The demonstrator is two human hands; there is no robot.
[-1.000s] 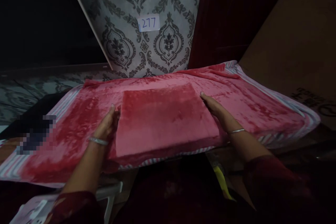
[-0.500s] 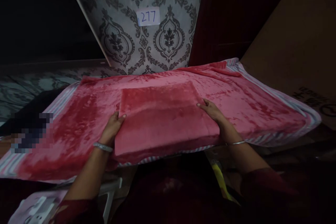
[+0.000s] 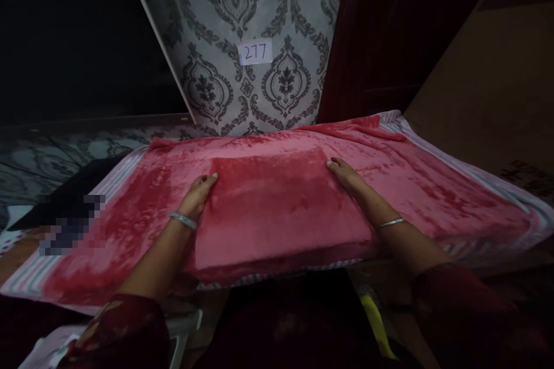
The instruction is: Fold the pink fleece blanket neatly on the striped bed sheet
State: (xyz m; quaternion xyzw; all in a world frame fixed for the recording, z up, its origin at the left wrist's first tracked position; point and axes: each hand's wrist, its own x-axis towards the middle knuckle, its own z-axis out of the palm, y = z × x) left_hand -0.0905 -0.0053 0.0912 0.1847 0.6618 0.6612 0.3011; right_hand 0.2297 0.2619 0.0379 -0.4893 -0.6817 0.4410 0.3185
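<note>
A rectangular, thick pink-red plush piece (image 3: 283,213), which looks like a folded blanket, lies over the front middle of a plush cover of the same colour (image 3: 415,179). My left hand (image 3: 199,193) grips its far left corner, thumb on top and fingers curled at the side. At the far right corner my right hand (image 3: 346,176) holds the edge in the same way, thumb uppermost. The fingers beneath the edges are partly hidden. A bracelet circles each wrist.
The cover's striped border (image 3: 519,202) hangs over the table edges. Behind stands a patterned wall (image 3: 259,6) with a paper label (image 3: 255,52) reading 277. A dark screen (image 3: 78,40) is at left, a large cardboard box (image 3: 493,81) at right. A white plastic chair or stool part (image 3: 184,328) shows below.
Both hands have slid along the folded blanket's sides toward its far corners. The view has tilted up slightly, so everything appears lower and further right.
</note>
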